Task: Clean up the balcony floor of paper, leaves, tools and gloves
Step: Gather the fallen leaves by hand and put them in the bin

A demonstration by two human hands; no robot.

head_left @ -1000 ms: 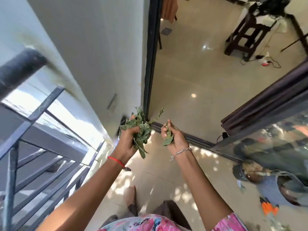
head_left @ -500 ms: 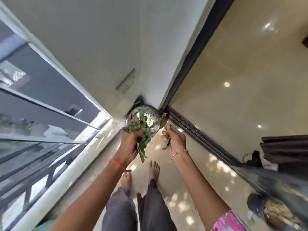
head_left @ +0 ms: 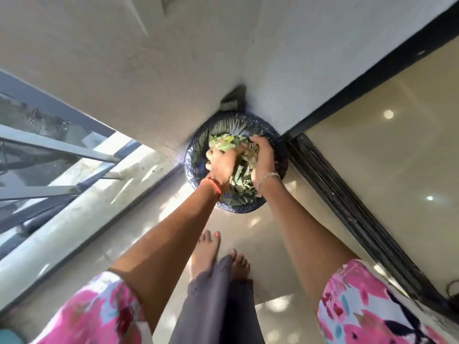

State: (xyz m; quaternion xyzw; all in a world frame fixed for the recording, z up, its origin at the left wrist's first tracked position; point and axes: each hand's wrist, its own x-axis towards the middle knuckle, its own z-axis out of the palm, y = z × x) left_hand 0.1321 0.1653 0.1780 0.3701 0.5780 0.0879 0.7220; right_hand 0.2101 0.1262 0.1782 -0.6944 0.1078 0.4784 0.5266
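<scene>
A round bin point(head_left: 192, 170) lined with a dark plastic bag stands in the corner where the wall meets the door frame. Green leaves point(head_left: 242, 187) lie inside it. Both my hands are down in the bin's mouth. My left hand point(head_left: 221, 165), with a red thread at the wrist, grips a bunch of leaves point(head_left: 222, 142) that sticks out past its blurred fingers. My right hand point(head_left: 263, 157), with a silver bracelet, curls its fingers over leaves at the bin's right side. My bare feet point(head_left: 206, 247) stand just short of the bin.
A grey metal railing point(head_left: 57, 147) and a low concrete ledge point(head_left: 74, 219) run along the left. On the right lies the dark sliding-door track point(head_left: 347, 209), with the glossy indoor floor point(head_left: 397, 157) beyond it. A plastered wall point(head_left: 173, 70) rises behind the bin.
I have stepped up to the bin, and both hands have gone from above its rim down into it with the leaves. The view has tilted further down.
</scene>
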